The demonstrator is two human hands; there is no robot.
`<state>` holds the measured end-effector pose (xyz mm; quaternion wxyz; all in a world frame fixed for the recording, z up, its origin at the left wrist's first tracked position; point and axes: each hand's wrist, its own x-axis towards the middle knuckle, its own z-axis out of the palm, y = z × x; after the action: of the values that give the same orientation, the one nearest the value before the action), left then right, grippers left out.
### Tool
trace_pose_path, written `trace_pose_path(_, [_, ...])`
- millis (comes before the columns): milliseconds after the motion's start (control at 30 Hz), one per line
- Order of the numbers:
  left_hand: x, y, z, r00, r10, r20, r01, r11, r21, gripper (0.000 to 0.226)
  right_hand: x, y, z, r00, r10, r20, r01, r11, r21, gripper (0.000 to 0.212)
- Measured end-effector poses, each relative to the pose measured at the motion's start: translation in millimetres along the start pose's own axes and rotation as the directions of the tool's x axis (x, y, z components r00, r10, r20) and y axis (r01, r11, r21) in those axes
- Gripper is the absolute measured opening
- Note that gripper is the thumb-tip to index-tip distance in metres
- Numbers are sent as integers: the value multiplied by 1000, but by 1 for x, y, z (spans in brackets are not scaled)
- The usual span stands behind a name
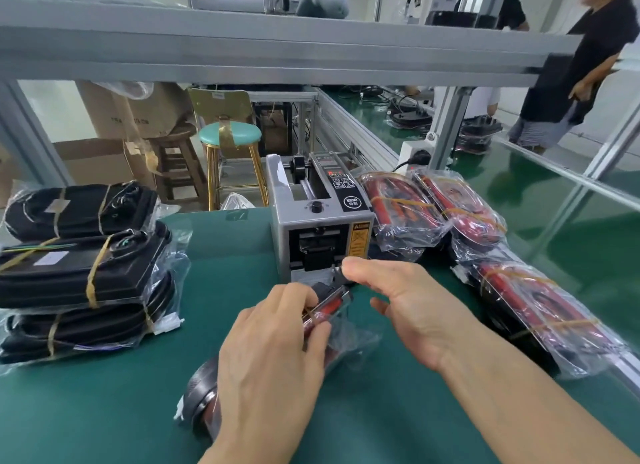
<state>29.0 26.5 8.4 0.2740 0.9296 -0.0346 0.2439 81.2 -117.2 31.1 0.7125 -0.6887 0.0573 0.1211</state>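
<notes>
A red and black part in a clear plastic bag point(332, 311) lies on the green mat point(138, 411) in front of me. My left hand point(273, 352) grips it from above, fingers curled over its upper end. My right hand point(398, 304) pinches something small at the bag's top, right at the mouth of the grey tape dispenser point(322, 221). What the thumb and forefinger pinch is too small to name. The lower end of the bagged part point(201, 398) sticks out under my left wrist.
Stacked black bagged parts point(83, 273) lie at the left. Red bagged parts point(450, 210) pile up at the right, beside a conveyor rail. An aluminium frame beam point(277, 48) crosses overhead. Stools point(230, 138) and cardboard boxes stand behind; a person point(581, 65) stands at far right.
</notes>
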Motion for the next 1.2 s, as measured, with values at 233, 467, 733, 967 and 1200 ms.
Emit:
trace_pose_path(233, [1, 4, -2, 1000, -6, 29, 6, 1000, -5, 43, 13, 8, 2, 1000, -15, 4, 15, 998, -57, 13])
trace_pose_path(467, [5, 5, -4, 997, 26, 79, -25, 1000, -12, 51, 17, 3, 1, 999, 27, 40, -24, 998, -58, 12])
trace_pose_path(733, [6, 5, -2, 993, 41, 113, -41, 999, -4, 49, 18, -6, -2, 995, 50, 91, -35, 986, -162, 2])
trace_pose_path(967, [7, 5, -3, 994, 70, 84, -67, 997, -47, 43, 18, -8, 1, 998, 27, 56, -13, 973, -231, 2])
trace_pose_path(1200, [8, 6, -1, 994, 77, 82, -75, 997, -32, 35, 21, -3, 4, 999, -28, -29, 19, 963, -269, 18])
